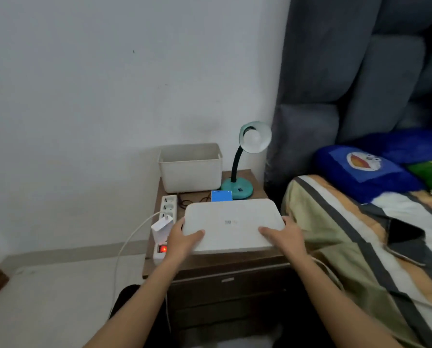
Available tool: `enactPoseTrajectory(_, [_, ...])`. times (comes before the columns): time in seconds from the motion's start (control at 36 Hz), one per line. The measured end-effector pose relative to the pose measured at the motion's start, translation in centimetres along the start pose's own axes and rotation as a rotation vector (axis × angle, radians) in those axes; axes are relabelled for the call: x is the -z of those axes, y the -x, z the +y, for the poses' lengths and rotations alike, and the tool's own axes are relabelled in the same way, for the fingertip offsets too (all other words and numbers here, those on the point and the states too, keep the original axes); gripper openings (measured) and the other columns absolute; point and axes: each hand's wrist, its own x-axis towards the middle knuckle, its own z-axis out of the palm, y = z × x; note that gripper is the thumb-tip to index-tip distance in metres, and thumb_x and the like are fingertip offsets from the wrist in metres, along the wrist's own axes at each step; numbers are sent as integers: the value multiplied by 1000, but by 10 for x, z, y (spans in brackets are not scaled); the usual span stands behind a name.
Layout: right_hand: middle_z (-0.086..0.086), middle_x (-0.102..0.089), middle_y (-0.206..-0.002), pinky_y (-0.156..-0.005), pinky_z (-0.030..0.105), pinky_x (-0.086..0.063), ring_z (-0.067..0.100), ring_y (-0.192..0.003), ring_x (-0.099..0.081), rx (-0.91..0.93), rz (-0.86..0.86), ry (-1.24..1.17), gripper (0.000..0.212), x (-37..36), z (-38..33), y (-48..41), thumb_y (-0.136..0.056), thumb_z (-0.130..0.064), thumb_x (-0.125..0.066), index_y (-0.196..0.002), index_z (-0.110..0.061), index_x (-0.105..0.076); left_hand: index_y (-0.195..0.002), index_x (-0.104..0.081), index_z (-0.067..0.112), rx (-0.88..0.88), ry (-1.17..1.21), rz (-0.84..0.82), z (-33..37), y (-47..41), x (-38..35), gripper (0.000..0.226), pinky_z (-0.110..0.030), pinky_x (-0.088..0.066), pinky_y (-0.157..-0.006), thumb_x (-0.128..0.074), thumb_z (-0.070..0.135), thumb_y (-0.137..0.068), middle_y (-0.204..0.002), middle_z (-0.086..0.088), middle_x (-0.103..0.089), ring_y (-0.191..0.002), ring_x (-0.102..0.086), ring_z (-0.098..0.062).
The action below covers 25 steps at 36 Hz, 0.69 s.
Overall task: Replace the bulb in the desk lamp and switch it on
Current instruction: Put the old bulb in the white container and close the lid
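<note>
A teal desk lamp [237,187] with a black gooseneck stands at the back right of the wooden nightstand [235,259]. Its shade faces me with a white bulb [253,139] in it, unlit. A small blue box [221,196] lies in front of the lamp base. A flat white lid [231,226] rests over the front of the nightstand. My left hand [186,238] grips its left front corner and my right hand [284,233] grips its right front corner.
A cream open bin [190,169] stands at the back left. A white power strip [166,222] with a lit red switch and a plugged charger runs along the left edge. A bed [360,234] with pillows lies close on the right. The wall is behind.
</note>
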Motion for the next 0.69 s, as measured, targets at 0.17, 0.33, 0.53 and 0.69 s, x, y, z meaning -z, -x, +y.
enactPoseTrajectory(0.17, [17, -59, -122, -83, 33, -44, 32, -108, -57, -97, -28, 6, 67, -11, 43, 9, -69, -27, -78, -124, -2, -50, -143, -29, 7, 93, -15, -66, -42, 12, -17, 70, -37, -36, -104, -66, 17, -85, -145, -12, -40, -130, -41, -28])
enactPoseTrajectory(0.33, [16, -59, -123, -85, 35, -45, 31, -110, -57, -186, -62, 38, 66, -26, 64, 7, -70, -30, -78, -124, -3, -51, -141, -33, 1, 132, -36, -63, -62, 6, -23, 72, -29, -35, -100, -71, 10, -80, -142, -14, -44, -127, -45, -27])
enactPoseTrajectory(0.53, [15, -64, -112, -92, 44, -46, 34, -110, -52, -67, -82, 133, 55, -43, 69, -15, -69, -35, -77, -113, -6, -61, -141, -33, 1, 139, -68, -34, -72, -14, -28, 74, -32, -36, -103, -72, 10, -78, -139, -9, -45, -127, -44, -27])
enactPoseTrajectory(0.69, [17, -54, -125, -98, 36, -34, 34, -121, -40, -124, -118, 264, 66, -57, 70, -32, -73, -42, -69, -125, -6, -51, -124, -50, 4, 103, -163, -53, -75, -29, -32, 56, -26, -40, -86, -73, 4, -73, -114, -5, -56, -111, -54, -24])
